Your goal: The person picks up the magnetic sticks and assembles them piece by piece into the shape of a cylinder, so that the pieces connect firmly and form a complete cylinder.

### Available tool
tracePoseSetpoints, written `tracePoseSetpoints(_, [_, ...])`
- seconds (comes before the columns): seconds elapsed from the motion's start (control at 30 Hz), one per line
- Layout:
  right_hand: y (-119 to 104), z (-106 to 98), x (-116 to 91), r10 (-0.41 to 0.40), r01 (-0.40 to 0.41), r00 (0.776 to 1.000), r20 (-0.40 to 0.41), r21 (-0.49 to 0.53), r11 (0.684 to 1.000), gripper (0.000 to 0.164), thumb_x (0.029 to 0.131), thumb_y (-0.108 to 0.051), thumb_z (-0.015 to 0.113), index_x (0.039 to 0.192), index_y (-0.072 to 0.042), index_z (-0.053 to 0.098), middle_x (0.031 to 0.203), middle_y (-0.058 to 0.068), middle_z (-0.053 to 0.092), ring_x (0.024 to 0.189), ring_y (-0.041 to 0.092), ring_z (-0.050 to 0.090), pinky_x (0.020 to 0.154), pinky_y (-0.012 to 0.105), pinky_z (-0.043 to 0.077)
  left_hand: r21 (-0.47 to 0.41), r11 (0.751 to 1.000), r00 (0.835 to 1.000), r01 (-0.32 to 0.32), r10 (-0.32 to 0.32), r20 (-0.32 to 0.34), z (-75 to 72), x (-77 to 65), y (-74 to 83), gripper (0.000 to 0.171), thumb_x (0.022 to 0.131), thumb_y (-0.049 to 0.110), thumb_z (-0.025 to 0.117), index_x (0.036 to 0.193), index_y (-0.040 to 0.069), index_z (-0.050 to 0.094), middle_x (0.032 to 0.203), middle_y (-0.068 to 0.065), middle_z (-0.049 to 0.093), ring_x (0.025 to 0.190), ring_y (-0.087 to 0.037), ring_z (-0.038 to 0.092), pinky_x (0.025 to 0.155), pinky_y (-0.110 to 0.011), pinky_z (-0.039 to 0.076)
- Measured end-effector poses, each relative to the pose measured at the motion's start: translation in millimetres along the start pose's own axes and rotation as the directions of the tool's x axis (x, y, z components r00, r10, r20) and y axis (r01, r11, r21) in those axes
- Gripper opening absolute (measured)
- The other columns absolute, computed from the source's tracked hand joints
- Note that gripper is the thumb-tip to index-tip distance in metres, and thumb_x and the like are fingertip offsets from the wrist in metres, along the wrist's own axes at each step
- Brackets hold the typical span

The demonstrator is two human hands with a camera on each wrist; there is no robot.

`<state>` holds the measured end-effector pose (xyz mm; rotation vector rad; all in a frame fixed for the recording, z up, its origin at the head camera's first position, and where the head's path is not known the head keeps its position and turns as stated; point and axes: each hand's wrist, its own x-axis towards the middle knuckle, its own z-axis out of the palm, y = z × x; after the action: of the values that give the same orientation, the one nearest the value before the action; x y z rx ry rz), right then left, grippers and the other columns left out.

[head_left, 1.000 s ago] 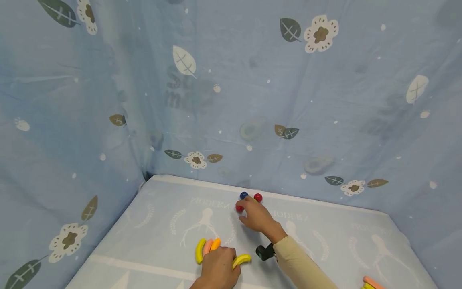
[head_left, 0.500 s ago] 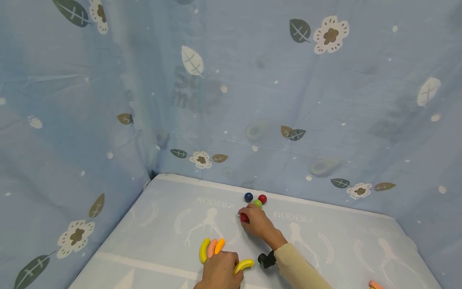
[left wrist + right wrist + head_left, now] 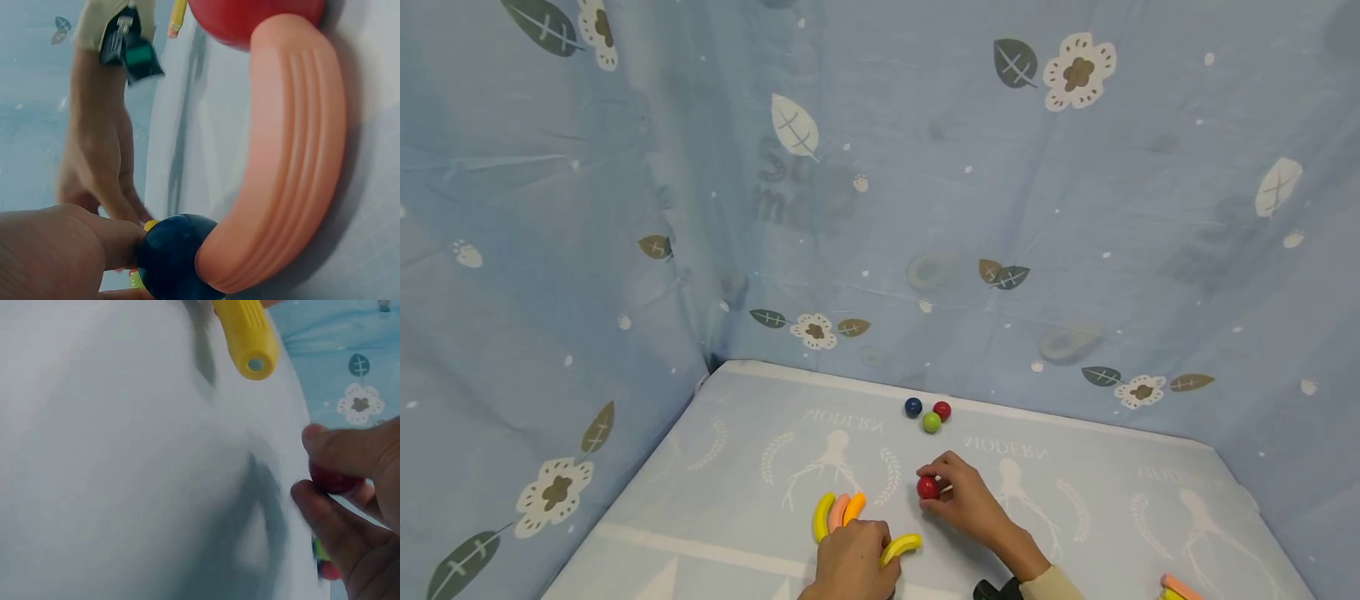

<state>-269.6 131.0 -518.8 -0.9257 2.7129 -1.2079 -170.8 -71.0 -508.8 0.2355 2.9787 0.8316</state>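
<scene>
My right hand (image 3: 966, 504) pinches a red ball (image 3: 927, 487) between thumb and fingers, just above the table; the right wrist view also shows this red ball (image 3: 337, 478). My left hand (image 3: 853, 560) is low over the table, its fingers mostly hidden in the head view. In the left wrist view its thumb and a finger pinch a dark blue ball (image 3: 175, 256). A curved salmon rod (image 3: 281, 156) meets that ball at one end and another red ball (image 3: 256, 15) at the other. Around this hand lie yellow (image 3: 823, 517), pink (image 3: 838, 512) and orange (image 3: 854, 507) curved rods; another yellow rod (image 3: 901, 547) projects rightward.
At the table's back edge sit a blue ball (image 3: 913, 407), a green ball (image 3: 932, 422) and a red ball (image 3: 942, 411). More curved rods (image 3: 1180, 587) lie at the lower right. Blue patterned cloth (image 3: 880, 208) hangs behind and beside the table (image 3: 760, 533).
The right hand has taken the red ball from the back group and drawn it nearer and slightly right. The left hand stays in place.
</scene>
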Motion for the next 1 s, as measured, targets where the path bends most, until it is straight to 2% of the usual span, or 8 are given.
tracePoseSetpoints(0.2, [1.8,-5.9,-28.2,0.016,-0.016,0.999,0.029,-0.018,1.0,0.035,0.08,-0.019,0.083,0.113,-0.012,0.072,0.101,-0.011,0.058,0.084,0.005,0.057,0.072,0.026,0.05,0.012,1.0,1.0,0.015,-0.015,-0.008,0.2,-1.3,0.8,0.02,0.076,0.03,0.08,0.072,0.018,0.064,0.061,0.011,0.05,0.052,-0.009,0.045,0.048,-0.034,0.039])
tracePoseSetpoints(0.4, [3.0,-3.8,-45.4,-0.016,0.017,1.0,0.013,-0.003,1.0,0.035,0.079,-0.018,0.084,0.112,-0.013,0.072,0.102,-0.012,0.059,0.084,0.005,0.057,0.073,0.026,0.051,0.01,1.0,1.0,-0.002,0.002,-0.025,-0.1,-4.0,1.1,0.022,0.076,0.03,0.08,0.072,0.018,0.062,0.06,0.012,0.048,0.052,-0.009,0.045,0.048,-0.034,0.038])
tracePoseSetpoints(0.67, [1.3,0.1,-53.5,-0.026,0.024,0.999,0.035,0.059,0.998,0.036,0.08,-0.019,0.083,0.113,-0.012,0.072,0.103,-0.01,0.06,0.085,0.005,0.057,0.076,0.027,0.051,0.014,0.999,0.998,-0.034,0.035,-0.043,-0.6,-4.7,1.1,0.02,0.077,0.028,0.078,0.071,0.019,0.061,0.06,0.013,0.048,0.051,-0.008,0.044,0.047,-0.032,0.037])
tracePoseSetpoints(0.8, [-0.5,1.7,-55.7,-0.015,0.011,0.998,0.055,0.067,0.998,0.035,0.081,-0.022,0.082,0.113,-0.014,0.071,0.103,-0.011,0.06,0.085,0.005,0.057,0.078,0.026,0.052,0.011,0.999,0.998,-0.045,0.045,-0.034,-0.3,-4.4,1.4,0.02,0.078,0.028,0.078,0.072,0.019,0.061,0.06,0.014,0.047,0.05,-0.007,0.044,0.047,-0.032,0.037])
tracePoseSetpoints(1.0, [-3.1,2.7,-58.0,-0.032,0.028,0.998,0.061,0.074,0.997,0.036,0.082,-0.023,0.081,0.115,-0.013,0.071,0.104,-0.011,0.06,0.087,0.005,0.058,0.079,0.026,0.052,0.001,0.996,0.995,-0.086,0.086,-0.057,2.2,-5.0,0.5,0.021,0.077,0.027,0.078,0.071,0.019,0.06,0.06,0.015,0.046,0.048,-0.005,0.043,0.044,-0.031,0.036])
